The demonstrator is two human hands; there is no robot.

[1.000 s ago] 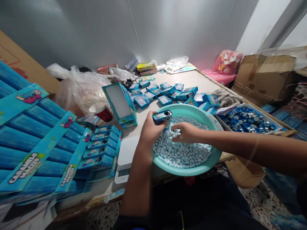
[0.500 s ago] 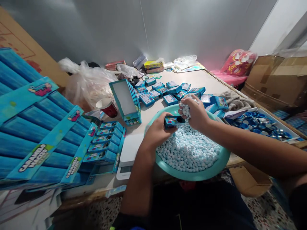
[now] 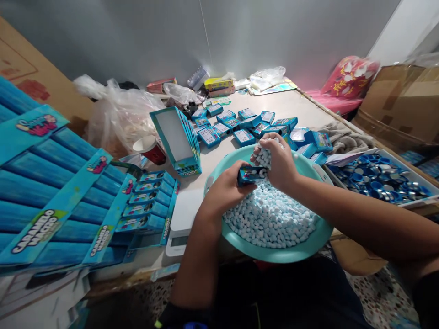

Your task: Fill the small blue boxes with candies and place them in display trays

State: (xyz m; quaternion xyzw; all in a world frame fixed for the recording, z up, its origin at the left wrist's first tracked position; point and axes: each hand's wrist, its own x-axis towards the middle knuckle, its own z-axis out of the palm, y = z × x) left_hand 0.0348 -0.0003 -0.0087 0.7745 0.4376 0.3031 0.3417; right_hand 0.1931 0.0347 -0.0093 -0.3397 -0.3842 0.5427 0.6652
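Blue box (image 3: 247, 175) in left hand (image 3: 226, 186), just beside pellets (image 3: 264, 158) in right hand (image 3: 283, 165).

Open room above basin (image 3: 277, 256), between forearms (image 3: 350, 208); scattered boxes (image 3: 243, 136) beyond.

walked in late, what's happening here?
A person's left hand holds a small blue box over a turquoise basin of pale pellets. The right hand grips a handful of pellets against the box's open end, where a few show at the hole. More blue boxes lie scattered behind the basin.
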